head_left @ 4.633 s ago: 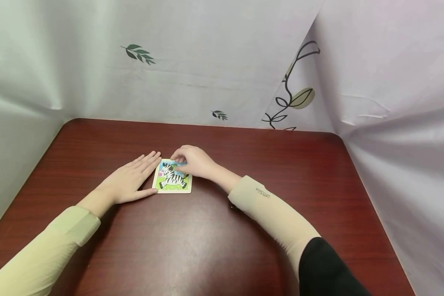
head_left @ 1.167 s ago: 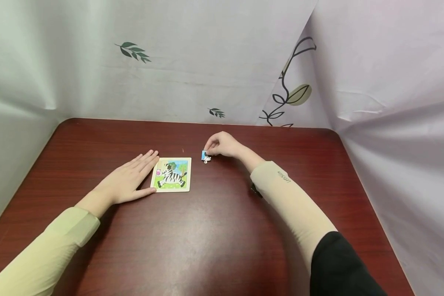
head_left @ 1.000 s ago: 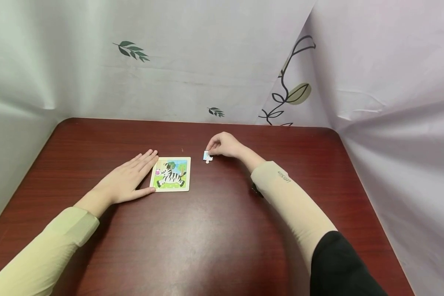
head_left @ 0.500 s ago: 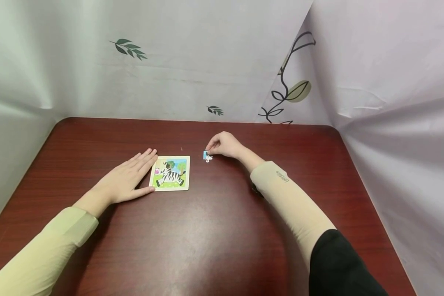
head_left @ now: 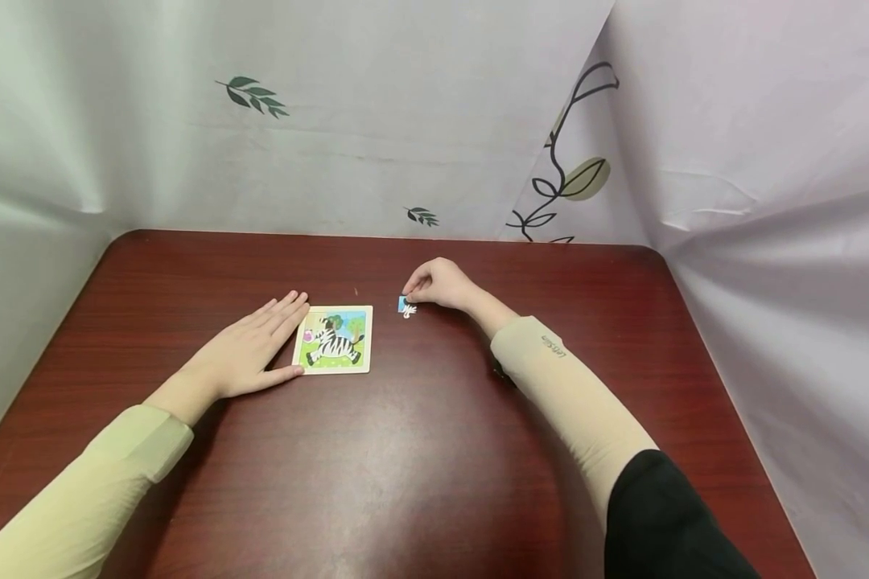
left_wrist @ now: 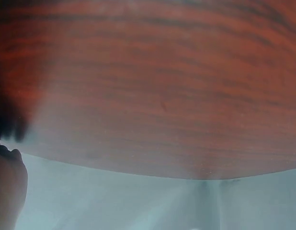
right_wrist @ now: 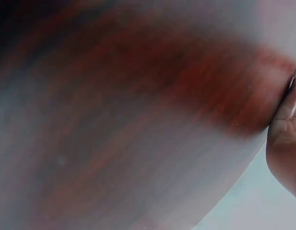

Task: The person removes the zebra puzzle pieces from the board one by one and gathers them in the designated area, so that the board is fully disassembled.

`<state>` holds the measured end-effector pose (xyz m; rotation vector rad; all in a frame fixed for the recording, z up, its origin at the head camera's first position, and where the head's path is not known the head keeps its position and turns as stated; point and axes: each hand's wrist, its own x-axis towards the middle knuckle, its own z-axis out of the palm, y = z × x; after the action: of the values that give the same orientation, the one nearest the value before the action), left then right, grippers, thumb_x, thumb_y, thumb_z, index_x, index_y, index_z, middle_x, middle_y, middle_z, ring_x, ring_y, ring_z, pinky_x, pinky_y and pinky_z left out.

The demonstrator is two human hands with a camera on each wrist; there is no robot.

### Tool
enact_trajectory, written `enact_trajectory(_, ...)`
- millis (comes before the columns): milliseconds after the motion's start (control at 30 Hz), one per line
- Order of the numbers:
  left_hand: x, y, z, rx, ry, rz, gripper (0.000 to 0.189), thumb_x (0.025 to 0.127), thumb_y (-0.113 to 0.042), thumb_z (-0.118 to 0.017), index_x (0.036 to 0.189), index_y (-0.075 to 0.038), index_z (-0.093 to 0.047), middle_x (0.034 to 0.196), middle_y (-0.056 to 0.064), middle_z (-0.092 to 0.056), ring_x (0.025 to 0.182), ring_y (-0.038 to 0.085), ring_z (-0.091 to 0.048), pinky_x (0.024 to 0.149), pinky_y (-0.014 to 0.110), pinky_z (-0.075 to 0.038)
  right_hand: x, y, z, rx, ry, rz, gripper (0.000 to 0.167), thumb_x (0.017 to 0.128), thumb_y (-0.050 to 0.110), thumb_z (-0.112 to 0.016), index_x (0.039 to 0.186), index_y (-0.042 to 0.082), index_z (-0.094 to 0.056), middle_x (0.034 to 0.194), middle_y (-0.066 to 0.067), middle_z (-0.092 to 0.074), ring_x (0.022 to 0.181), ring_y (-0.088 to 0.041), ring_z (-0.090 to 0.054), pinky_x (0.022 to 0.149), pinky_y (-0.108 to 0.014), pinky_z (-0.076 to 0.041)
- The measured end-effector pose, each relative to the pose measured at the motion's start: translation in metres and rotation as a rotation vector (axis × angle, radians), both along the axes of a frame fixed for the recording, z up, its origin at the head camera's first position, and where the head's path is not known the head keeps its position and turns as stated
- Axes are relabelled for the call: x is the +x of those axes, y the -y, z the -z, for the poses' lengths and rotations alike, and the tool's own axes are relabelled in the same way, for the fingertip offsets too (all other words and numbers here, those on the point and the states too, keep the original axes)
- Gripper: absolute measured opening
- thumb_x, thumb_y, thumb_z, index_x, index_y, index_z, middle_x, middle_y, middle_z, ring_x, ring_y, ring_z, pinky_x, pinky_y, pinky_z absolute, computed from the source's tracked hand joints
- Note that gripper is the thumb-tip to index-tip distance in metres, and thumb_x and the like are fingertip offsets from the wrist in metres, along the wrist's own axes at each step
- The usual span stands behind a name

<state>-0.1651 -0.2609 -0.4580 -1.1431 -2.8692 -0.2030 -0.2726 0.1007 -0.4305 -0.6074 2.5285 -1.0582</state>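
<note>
A square zebra jigsaw puzzle [head_left: 333,351] in a pale frame lies on the table in the head view; its upper left shows a bare, wood-coloured patch. My left hand [head_left: 249,348] lies flat at the frame's left side, fingers straight, fingertips and thumb tip right at its edge. To the puzzle's right, my right hand [head_left: 443,283] pinches a small puzzle piece [head_left: 402,305], blue with black-and-white stripes, between thumb and fingers. In the right wrist view, the right hand [right_wrist: 288,125] shows at the right edge; in the left wrist view, part of the left hand [left_wrist: 9,187] shows low at the left.
The brown wood-grain table [head_left: 420,458] reaches back to a pale curtain [head_left: 376,121] with leaf prints, which also hangs along both sides. Light sleeves cover both forearms, with a black sleeve [head_left: 659,523] higher on the right arm.
From over the puzzle's upper right, my right hand has moved right, the puzzle piece now showing pinched in its fingers. The left hand has stayed at the frame. The last second shows little movement.
</note>
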Motion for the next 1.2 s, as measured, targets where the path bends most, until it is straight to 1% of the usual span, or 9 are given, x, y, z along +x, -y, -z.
enact_trajectory(233, 0.0, 0.0, 0.0, -0.005, 0.004, 0.004, 0.095, 0.097, -0.052, -0.068, 0.164, 0.005, -0.03, 0.172, 0.025, -0.03, 0.162, 0.04, -0.028, 0.133, 0.018, 0.008, -0.001, 0.002, -0.003, -0.036, -0.021, 0.0, 0.011, 0.095, 0.007, -0.076, 0.102, 0.002, -0.082, 0.096, -0.013, -0.08, 0.079, -0.01, -0.068, 0.077, -0.018, -0.054)
enact_trajectory(433, 0.001, 0.0, -0.001, -0.01, 0.012, -0.001, 0.095, 0.098, -0.051, -0.068, 0.164, 0.006, -0.029, 0.172, 0.026, -0.029, 0.162, 0.041, -0.028, 0.134, 0.02, 0.007, 0.001, 0.013, -0.011, -0.063, -0.025, -0.039, 0.012, 0.096, 0.008, -0.076, 0.104, 0.002, -0.082, 0.1, -0.015, -0.08, 0.089, -0.02, -0.075, 0.082, -0.021, -0.058)
enact_trajectory(533, 0.001, 0.0, 0.0, -0.007, 0.01, -0.005, 0.095, 0.097, -0.051, -0.068, 0.164, 0.006, -0.03, 0.172, 0.026, -0.03, 0.161, 0.041, -0.029, 0.134, 0.019, 0.008, 0.003, 0.02, -0.013, -0.07, -0.018, -0.059, 0.012, 0.096, 0.008, -0.077, 0.105, 0.002, -0.081, 0.102, -0.015, -0.081, 0.092, -0.023, -0.076, 0.083, -0.022, -0.059)
enact_trajectory(767, 0.001, 0.0, 0.0, -0.014, -0.007, 0.011, 0.096, 0.098, -0.051, -0.068, 0.163, 0.006, -0.03, 0.171, 0.027, -0.031, 0.161, 0.042, -0.03, 0.135, 0.02, 0.006, 0.008, 0.039, -0.016, -0.075, -0.001, -0.098, 0.013, 0.095, 0.009, -0.077, 0.107, 0.003, -0.081, 0.103, -0.013, -0.081, 0.093, -0.021, -0.076, 0.084, -0.021, -0.06)
enact_trajectory(900, 0.001, 0.0, 0.0, -0.007, -0.009, 0.003, 0.095, 0.097, -0.051, -0.069, 0.163, 0.006, -0.031, 0.171, 0.026, -0.032, 0.16, 0.042, -0.031, 0.134, 0.02, 0.006, 0.01, 0.051, -0.018, -0.084, 0.007, -0.123, 0.015, 0.095, 0.008, -0.077, 0.109, 0.002, -0.081, 0.103, -0.013, -0.08, 0.092, -0.019, -0.075, 0.081, -0.02, -0.059)
enact_trajectory(1200, 0.004, -0.002, -0.003, -0.008, -0.016, 0.009, 0.093, 0.098, -0.05, -0.068, 0.164, 0.005, -0.031, 0.172, 0.025, -0.031, 0.16, 0.041, -0.031, 0.138, 0.029, -0.006, 0.017, 0.079, -0.018, -0.085, -0.016, -0.196, 0.016, 0.095, 0.007, -0.078, 0.11, 0.002, -0.08, 0.103, -0.013, -0.079, 0.093, -0.018, -0.073, 0.081, -0.015, -0.056)
